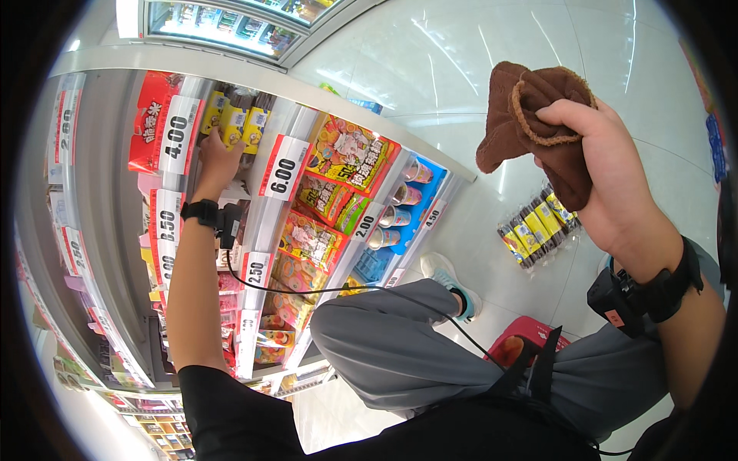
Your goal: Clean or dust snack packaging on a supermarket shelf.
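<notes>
My left hand [220, 158] reaches onto a shop shelf, its fingers on one of several yellow-labelled packs of dark snack sticks [235, 124]; whether it grips the pack cannot be told. A brown cloth [507, 115] is held in my right hand [611, 167], bunched up over the floor, with the thumb pressed on its folded rim. Below and left of that hand, several more yellow-labelled snack packs [533, 230] lie in a row on the tiled floor.
The shelf unit at left has price strips [283, 167], a red box [151, 124], bright candy bags [351, 155] and small cups in a blue tray [424, 201]. A glass-door cooler [230, 26] stands beyond. A red object [533, 334] lies on the floor between my legs; a cable crosses my lap.
</notes>
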The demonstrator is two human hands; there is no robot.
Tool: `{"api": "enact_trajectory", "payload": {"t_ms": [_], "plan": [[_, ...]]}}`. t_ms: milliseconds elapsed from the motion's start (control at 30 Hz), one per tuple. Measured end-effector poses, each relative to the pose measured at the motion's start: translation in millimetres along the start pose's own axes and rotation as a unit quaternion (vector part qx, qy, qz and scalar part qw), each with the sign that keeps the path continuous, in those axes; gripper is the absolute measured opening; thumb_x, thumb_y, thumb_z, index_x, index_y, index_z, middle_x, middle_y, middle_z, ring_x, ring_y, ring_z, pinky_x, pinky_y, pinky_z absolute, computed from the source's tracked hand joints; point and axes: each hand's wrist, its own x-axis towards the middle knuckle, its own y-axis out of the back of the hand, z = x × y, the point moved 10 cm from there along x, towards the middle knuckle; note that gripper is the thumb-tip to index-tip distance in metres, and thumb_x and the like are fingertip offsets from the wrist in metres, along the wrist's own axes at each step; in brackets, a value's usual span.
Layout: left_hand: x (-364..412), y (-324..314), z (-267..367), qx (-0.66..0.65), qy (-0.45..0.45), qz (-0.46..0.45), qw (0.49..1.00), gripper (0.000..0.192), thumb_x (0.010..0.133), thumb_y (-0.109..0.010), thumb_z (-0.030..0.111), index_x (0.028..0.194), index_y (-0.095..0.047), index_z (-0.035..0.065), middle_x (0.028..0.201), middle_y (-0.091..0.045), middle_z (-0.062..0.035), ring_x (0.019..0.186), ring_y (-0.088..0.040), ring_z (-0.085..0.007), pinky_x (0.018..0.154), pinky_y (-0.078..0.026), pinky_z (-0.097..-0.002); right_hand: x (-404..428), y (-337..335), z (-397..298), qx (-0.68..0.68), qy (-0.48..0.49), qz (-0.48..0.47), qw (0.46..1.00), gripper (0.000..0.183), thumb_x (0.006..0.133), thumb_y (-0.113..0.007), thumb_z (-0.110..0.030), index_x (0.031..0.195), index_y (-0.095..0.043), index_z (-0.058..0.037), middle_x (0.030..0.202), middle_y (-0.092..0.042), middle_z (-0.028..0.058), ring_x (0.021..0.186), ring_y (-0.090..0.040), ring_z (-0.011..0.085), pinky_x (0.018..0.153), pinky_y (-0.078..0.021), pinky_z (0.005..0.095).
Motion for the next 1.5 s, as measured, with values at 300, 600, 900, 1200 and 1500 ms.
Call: {"api": "enact_trajectory", "payload": {"t_ms": [300, 600, 900, 1200, 1500], "plan": [[-5.0, 12.3, 16.0, 0.007, 0.033, 0.031, 0.999, 0.061, 0.082, -0.068, 0.031, 0.129, -0.044, -0.0005, 0.127, -0.045, -0.0257, 0.124, -0.041, -0.0417, 0.099, -0.038, -0.0516, -1.2, 5.9, -2.4, 0.011, 0.0, 0.009, 1.0, 0.018, 0.083, -0.055, -0.01, 0.099, -0.057, -0.0032, 0.086, -0.061, 0.0045, 0.072, -0.056, 0.0108, 0.063, -0.0461, 0.026], [-31.8, 23.6, 41.3, 0.113, 0.044, 0.053, 0.991, 0.055, 0.088, -0.063, 0.037, 0.124, -0.044, -0.0007, 0.131, -0.041, -0.0208, 0.128, -0.036, -0.0407, 0.099, -0.036, -0.0583, -1.0, -0.7, 6.3, 0.01, -0.02, -0.017, 1.0, 0.018, 0.083, -0.055, -0.008, 0.1, -0.056, -0.0025, 0.087, -0.061, 0.0062, 0.073, -0.056, 0.0114, 0.062, -0.046, 0.026], [-37.7, 27.8, 33.2, 0.048, 0.005, 0.053, 0.997, 0.061, 0.088, -0.063, 0.037, 0.124, -0.041, -0.0071, 0.13, -0.043, -0.0269, 0.127, -0.036, -0.0429, 0.106, -0.029, -0.0541, -2.6, -10.4, 9.9, 0.003, -0.019, -0.027, 0.999, 0.017, 0.083, -0.053, -0.006, 0.099, -0.055, -0.0007, 0.087, -0.061, 0.0067, 0.074, -0.057, 0.0116, 0.065, -0.0468, 0.0258], [-86.7, 63.8, 77.7, -0.06, -0.029, 0.048, 0.997, 0.047, 0.088, -0.064, 0.029, 0.111, -0.048, -0.008, 0.115, -0.051, -0.0286, 0.114, -0.046, -0.0438, 0.098, -0.037, -0.0486, -5.0, -15.6, 13.6, 0.002, -0.021, -0.031, 0.999, 0.018, 0.083, -0.053, -0.004, 0.099, -0.055, 0.0003, 0.088, -0.061, 0.0074, 0.077, -0.059, 0.0127, 0.069, -0.0484, 0.0268], [-223.9, 34.6, 136.0, -0.692, 0.173, -0.217, 0.666, 0.039, 0.099, -0.049, 0.032, 0.122, -0.051, 0.0006, 0.1, -0.063, -0.0085, 0.083, -0.064, -0.0167, 0.07, -0.052, -0.0291, -14.4, -24.0, 6.6, -0.022, 0.023, -0.051, 0.998, 0.025, 0.082, -0.055, -0.006, 0.106, -0.058, 0.0024, 0.092, -0.064, 0.0076, 0.08, -0.059, 0.012, 0.072, -0.0473, 0.0259]]}}
